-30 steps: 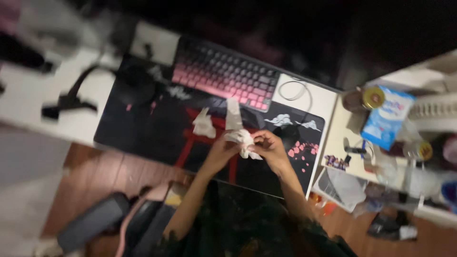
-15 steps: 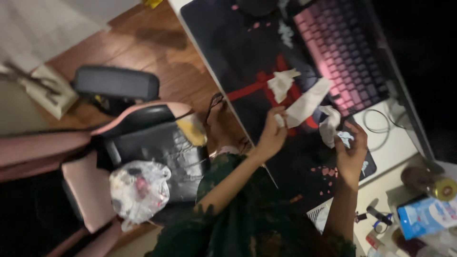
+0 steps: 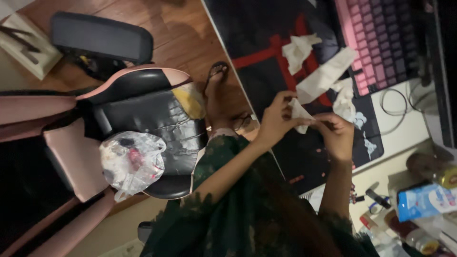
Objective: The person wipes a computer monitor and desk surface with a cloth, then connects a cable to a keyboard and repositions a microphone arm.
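White tissue (image 3: 301, 115) crumpled between left hand (image 3: 276, 121), right hand (image 3: 335, 134)

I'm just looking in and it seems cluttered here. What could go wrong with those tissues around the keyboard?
The left hand and right hand pinch one crumpled tissue over the dark desk mat, so it may tear or drop. Loose tissues lie beside the pink keyboard; a sweep could push scraps among the keys. The plastic bag sits on the chair seat and could slide off.
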